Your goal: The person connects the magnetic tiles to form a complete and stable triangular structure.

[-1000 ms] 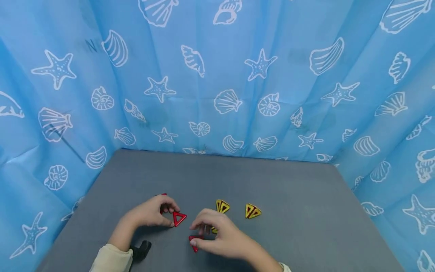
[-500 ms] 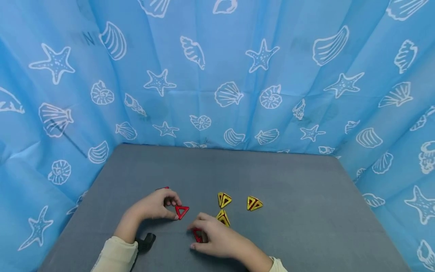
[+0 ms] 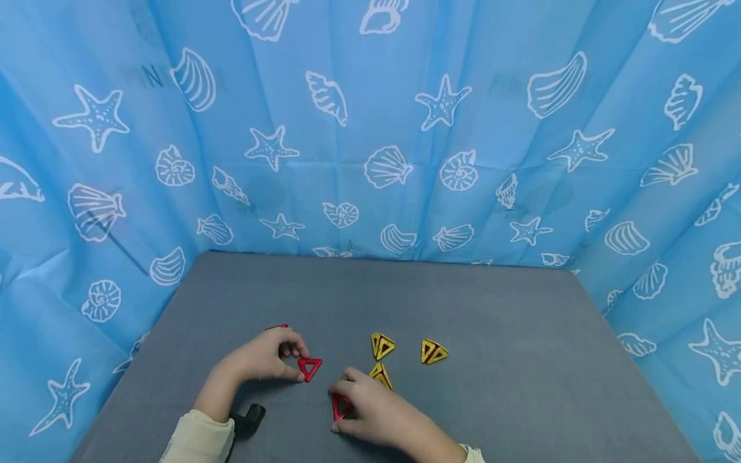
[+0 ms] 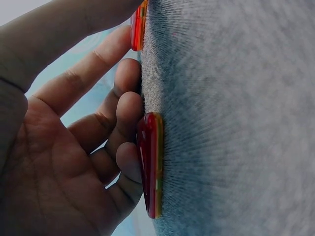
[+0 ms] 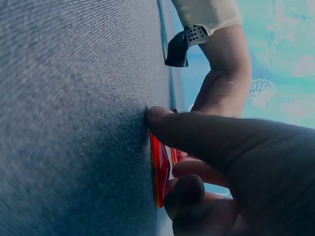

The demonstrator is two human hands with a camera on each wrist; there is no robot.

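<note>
In the lower middle of the head view, the right hand pinches a red triangle tile that lies on the grey table; the right wrist view shows the thumb pressed to the felt and curled fingers on the tile's edge. To the left of it, the left hand holds a second red triangle with its fingertips curled on it, flat against the surface.

To do this step well, I think each tile should be kept flat and moved slowly, so that its edge meets the neighbour's edge straight and does not jump.

Counting: three red pieces are visible, the two in the hands and a small red corner behind the left hand, mostly hidden. There are three yellow pyramids, one near the right hand and two further up. A black object lies by the left sleeve.
</note>
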